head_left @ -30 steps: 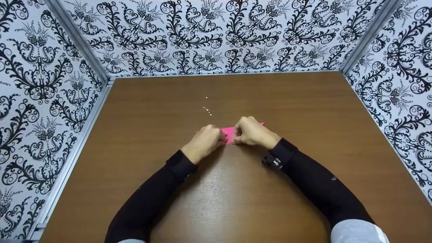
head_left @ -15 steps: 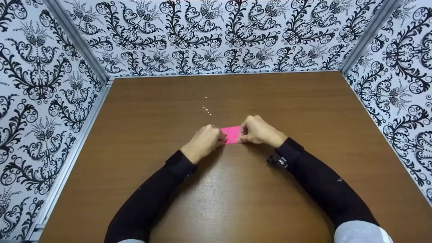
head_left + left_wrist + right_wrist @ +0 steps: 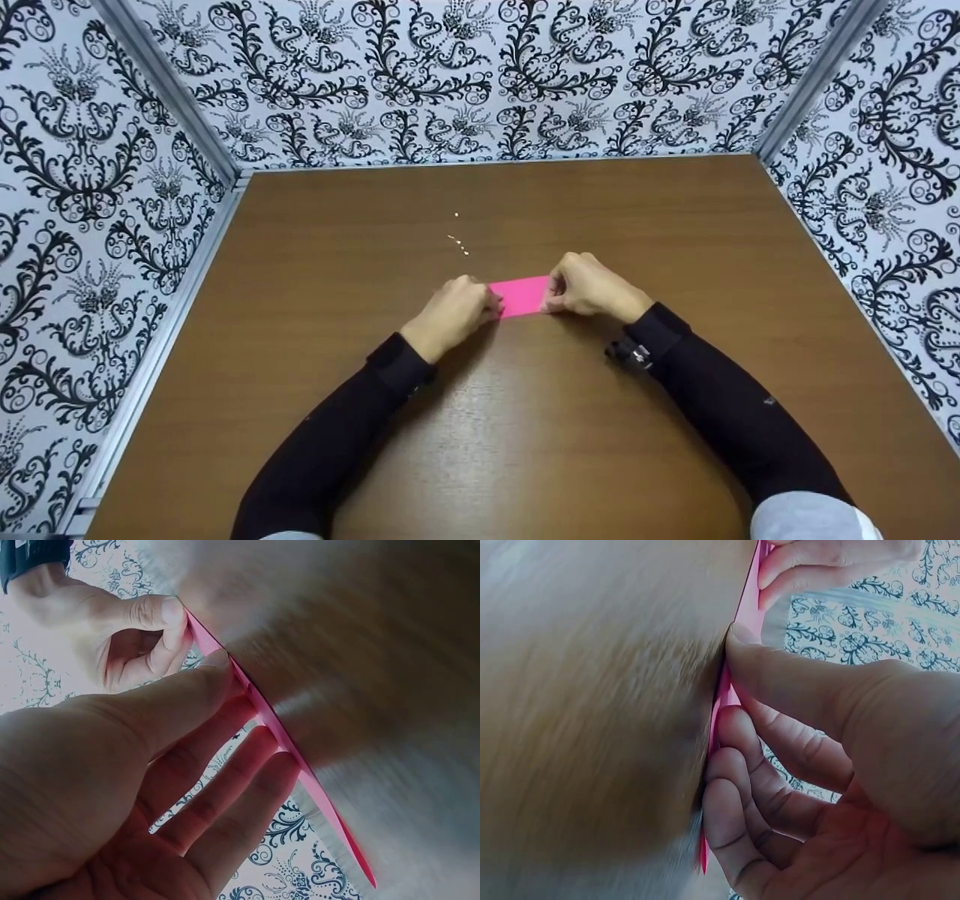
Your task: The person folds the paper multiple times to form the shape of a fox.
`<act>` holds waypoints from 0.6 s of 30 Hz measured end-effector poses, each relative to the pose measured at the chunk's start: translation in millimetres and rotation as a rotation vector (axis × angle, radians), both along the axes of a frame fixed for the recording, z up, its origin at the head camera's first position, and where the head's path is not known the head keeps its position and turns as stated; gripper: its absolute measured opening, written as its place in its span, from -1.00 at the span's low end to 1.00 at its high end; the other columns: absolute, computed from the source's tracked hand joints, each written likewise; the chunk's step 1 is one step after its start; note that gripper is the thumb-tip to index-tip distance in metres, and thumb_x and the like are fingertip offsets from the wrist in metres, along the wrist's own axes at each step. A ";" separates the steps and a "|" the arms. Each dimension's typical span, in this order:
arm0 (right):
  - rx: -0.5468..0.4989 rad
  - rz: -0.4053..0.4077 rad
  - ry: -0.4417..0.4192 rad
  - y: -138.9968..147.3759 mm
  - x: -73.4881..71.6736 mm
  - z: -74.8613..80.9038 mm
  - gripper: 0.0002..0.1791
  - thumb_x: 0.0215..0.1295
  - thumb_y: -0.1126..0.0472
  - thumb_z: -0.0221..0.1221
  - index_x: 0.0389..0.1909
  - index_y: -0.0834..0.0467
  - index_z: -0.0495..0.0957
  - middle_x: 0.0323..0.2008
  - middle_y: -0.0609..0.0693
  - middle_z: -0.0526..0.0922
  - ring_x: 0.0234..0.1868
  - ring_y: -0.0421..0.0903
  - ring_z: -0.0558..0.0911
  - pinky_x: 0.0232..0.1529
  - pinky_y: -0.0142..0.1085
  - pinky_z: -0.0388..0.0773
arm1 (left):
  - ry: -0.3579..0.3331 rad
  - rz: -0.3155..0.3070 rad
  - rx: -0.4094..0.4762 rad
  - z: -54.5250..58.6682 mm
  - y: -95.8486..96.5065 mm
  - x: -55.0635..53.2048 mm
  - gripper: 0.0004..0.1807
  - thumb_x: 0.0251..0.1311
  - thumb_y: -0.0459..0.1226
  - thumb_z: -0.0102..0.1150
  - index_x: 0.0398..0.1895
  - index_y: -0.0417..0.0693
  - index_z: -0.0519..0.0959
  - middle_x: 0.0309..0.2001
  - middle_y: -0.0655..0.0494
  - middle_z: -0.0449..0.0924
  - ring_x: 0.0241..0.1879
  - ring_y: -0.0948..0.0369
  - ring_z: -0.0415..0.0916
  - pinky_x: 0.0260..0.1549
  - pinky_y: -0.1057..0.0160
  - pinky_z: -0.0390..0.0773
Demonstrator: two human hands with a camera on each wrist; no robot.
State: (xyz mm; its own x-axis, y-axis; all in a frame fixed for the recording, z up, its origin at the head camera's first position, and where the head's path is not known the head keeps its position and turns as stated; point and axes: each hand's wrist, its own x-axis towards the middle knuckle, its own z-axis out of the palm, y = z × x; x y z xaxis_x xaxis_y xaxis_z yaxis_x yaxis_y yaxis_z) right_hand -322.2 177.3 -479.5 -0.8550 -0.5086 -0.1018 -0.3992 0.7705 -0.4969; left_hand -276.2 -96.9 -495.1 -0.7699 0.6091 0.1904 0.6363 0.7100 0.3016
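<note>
A bright pink piece of paper (image 3: pixel 523 297) stretches between both hands over the middle of the table. My left hand (image 3: pixel 456 311) pinches it near the left, thumb on the near edge and fingertips against its face. At the right, my right hand (image 3: pixel 598 291) pinches it the same way, thumb and fingers bent. The left wrist view shows the paper (image 3: pixel 322 799) nearly edge-on, its far end reaching past the left fingers (image 3: pixel 247 787). Seen from the right wrist, the paper (image 3: pixel 748 615) runs behind the right thumb (image 3: pixel 780 667) and along the fingertips. Both ends are hidden behind the hands in the head view.
The brown wooden table (image 3: pixel 480 450) extends all around the hands. A few small bright specks (image 3: pixel 458 242) show on it beyond the left hand. Patterned black-and-white walls (image 3: pixel 420 82) with metal frame bars (image 3: pixel 161 90) enclose the back and sides.
The right hand has slid to the right along the paper, away from the left hand, so more pink shows between them. The left hand has stayed nearly in place.
</note>
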 end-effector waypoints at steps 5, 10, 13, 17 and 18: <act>-0.013 0.005 0.027 9.8 -1.2 -1.5 -0.80 0.36 0.11 0.68 -0.41 0.04 0.89 -0.40 -0.07 0.86 -0.41 -0.19 0.63 -0.25 -0.30 0.58 | -0.002 -0.003 -0.003 -0.4 0.5 0.7 -0.87 0.54 -0.26 0.53 -0.15 -0.12 0.95 -0.14 -0.05 0.97 -0.09 -0.10 0.91 0.06 -0.09 0.90; -0.006 -0.014 0.026 20.6 -2.0 -2.8 -0.81 0.39 0.10 0.67 -0.38 0.04 0.91 -0.37 -0.06 0.88 -0.38 -0.18 0.66 -0.22 -0.29 0.60 | -0.006 -0.009 0.006 -0.8 0.4 1.1 -0.87 0.53 -0.27 0.53 -0.19 -0.12 0.95 -0.12 -0.09 0.97 -0.09 -0.12 0.91 0.05 -0.13 0.91; 0.003 -0.027 0.028 25.8 -2.0 -2.5 -0.81 0.39 0.08 0.67 -0.37 0.04 0.92 -0.37 -0.06 0.90 -0.37 -0.17 0.67 -0.20 -0.28 0.61 | 0.000 -0.011 0.007 -0.8 -0.1 0.8 -0.86 0.53 -0.27 0.54 -0.22 -0.11 0.94 -0.14 -0.08 0.97 -0.12 -0.13 0.90 0.02 -0.15 0.90; 0.003 -0.039 0.033 29.2 -2.0 -2.3 -0.82 0.39 0.08 0.68 -0.37 0.04 0.93 -0.36 -0.05 0.91 -0.38 -0.17 0.68 -0.21 -0.29 0.62 | 0.007 -0.014 0.003 -1.0 -0.9 0.1 -0.86 0.52 -0.26 0.54 -0.24 -0.09 0.94 -0.14 -0.05 0.97 -0.13 -0.13 0.90 -0.01 -0.15 0.91; 0.003 -0.042 0.033 29.5 -1.7 -2.2 -0.82 0.39 0.08 0.68 -0.37 0.04 0.93 -0.36 -0.06 0.91 -0.38 -0.17 0.68 -0.22 -0.29 0.61 | 0.010 -0.015 0.002 -1.2 -0.9 0.0 -0.86 0.52 -0.26 0.54 -0.24 -0.09 0.94 -0.14 -0.04 0.97 -0.14 -0.13 0.89 -0.02 -0.14 0.91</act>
